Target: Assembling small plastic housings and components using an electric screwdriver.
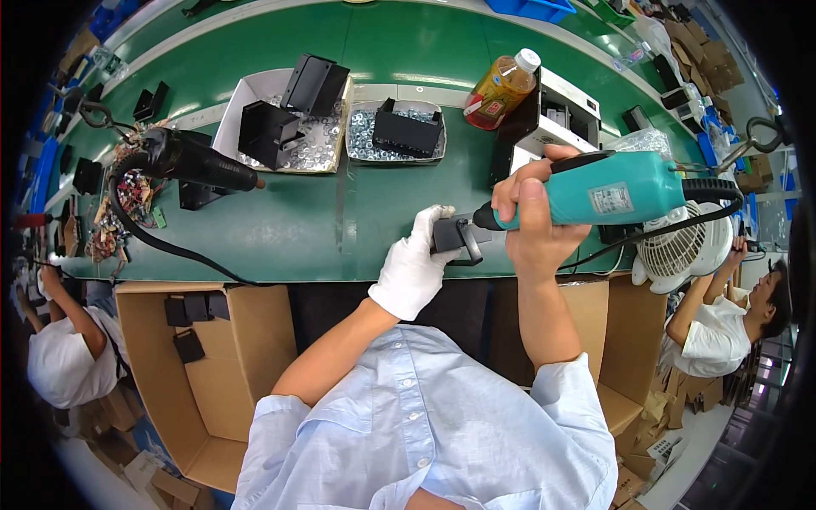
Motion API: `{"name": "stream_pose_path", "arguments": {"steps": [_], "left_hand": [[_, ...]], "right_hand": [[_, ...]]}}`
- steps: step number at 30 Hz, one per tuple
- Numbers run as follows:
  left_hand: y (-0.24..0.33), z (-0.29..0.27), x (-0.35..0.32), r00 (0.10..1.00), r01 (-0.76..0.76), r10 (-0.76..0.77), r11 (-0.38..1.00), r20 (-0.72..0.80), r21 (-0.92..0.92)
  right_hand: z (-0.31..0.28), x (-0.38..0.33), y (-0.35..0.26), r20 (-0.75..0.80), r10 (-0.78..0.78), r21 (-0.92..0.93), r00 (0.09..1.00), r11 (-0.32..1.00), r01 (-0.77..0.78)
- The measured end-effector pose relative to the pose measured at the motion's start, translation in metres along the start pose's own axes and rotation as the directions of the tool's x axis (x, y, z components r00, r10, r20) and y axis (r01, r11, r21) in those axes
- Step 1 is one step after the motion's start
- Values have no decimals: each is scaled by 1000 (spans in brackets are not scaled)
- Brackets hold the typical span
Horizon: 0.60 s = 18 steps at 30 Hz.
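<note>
My left hand (414,265), in a white glove, grips a small black bracket-like part (459,236) at the near edge of the green bench (297,229). Bare and wrapped round a teal electric screwdriver (612,194), my right hand (544,212) holds the tool nearly level. Its dark tip meets or almost meets the black part; exact contact is too small to tell. Beyond my hands stands a white box (330,160) of small metal hardware with black brackets on top. Beside it, a smaller box (355,153) of shiny nuts or washers bears another black bracket (408,133).
A black corded screwdriver (200,161) hangs at left near tangled wires (119,212). A drink bottle (503,89) and a white-and-black device (565,110) stand at the back right, a small fan (684,246) at right. Cardboard boxes (263,336) flank me below the bench. People (72,357) work on both sides.
</note>
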<state>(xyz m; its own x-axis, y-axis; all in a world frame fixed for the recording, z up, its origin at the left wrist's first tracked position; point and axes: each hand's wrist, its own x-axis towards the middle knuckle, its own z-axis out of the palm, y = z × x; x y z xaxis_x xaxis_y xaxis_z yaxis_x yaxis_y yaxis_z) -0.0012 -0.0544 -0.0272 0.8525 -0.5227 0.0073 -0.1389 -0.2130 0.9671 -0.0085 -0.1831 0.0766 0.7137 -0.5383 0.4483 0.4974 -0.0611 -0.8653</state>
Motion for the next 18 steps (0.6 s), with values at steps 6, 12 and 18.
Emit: {"name": "stream_pose_path", "arguments": {"steps": [6,12,18], "left_hand": [[2,-2,0,999,33,-33,999,23,1],[-2,0,0,1000,-2,2,1000,7,-1],[-3,-1,0,1000,9,-9,1000,24,-17]], "right_hand": [[-1,0,3,6,14,1,1000,1000,-14],[-4,1,3,33,-12,15,999,1000,12],[-4,0,6,51,-20,33,998,999,18]]}}
